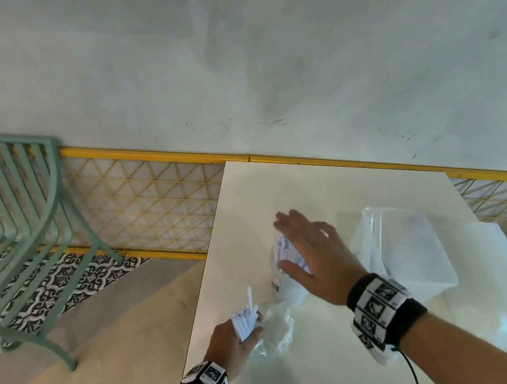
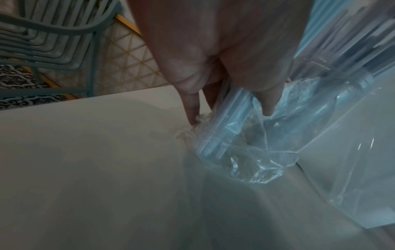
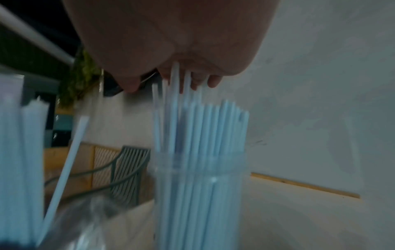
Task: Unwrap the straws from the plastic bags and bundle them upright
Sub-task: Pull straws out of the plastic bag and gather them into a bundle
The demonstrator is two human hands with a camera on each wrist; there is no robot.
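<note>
Pale cream laminate makes up the surface [image 1: 295, 184], which carries everything, with a large clear plastic bag [image 1: 408, 249] slumped at about three o'clock of the hands, probably set aside as an emptied or waiting wrapper. At the centre a clear holder of straws [image 3: 200, 169] stands upright, white tips uneven, some poking higher than the rest. The right hand [image 1: 313, 249] hovers flat over those tips, fingers spread and relaxed, palm down and gripping nothing; the right wrist view shows the tallest straws reaching its palm, so I judge it is there to tap them level. At about seven o'clock of it, the left hand [image 1: 233, 337] curls round a smaller bundle of straws [image 1: 244, 320], kept vertical, its crumpled wrapper [image 2: 245, 152] bunched at the base against the surface, seemingly half peeled off.
</note>
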